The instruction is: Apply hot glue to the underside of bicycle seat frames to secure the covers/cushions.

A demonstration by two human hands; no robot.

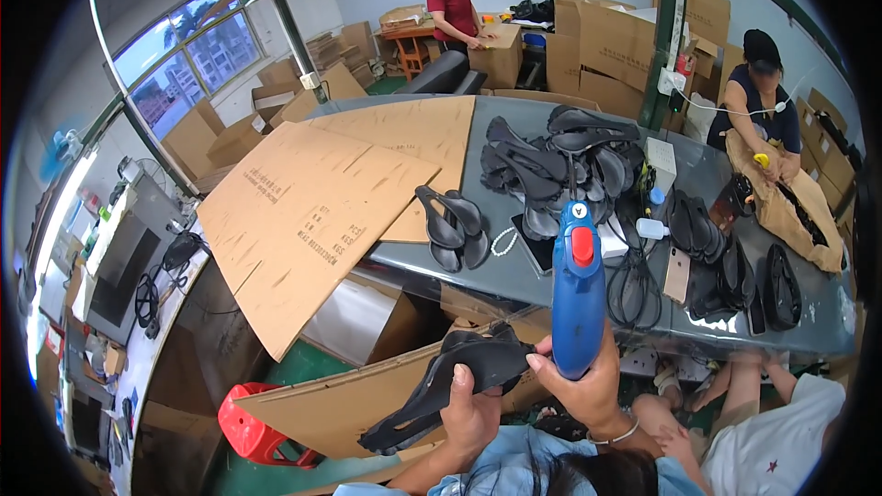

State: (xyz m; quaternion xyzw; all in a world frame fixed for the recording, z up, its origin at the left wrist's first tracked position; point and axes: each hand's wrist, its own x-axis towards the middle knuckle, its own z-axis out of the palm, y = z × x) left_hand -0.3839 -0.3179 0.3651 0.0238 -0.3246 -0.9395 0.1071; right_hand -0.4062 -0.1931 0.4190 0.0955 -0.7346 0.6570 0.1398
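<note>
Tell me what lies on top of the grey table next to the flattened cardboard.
On the grey table beside the flattened cardboard lie heaps of black bicycle saddles, two more apart, and black cables. The blue glue gun in the right hand covers part of the tabletop.

head cam | worn on the head, wide fisheye | faces down and forward across the grey table | hands close at lower edge
</note>
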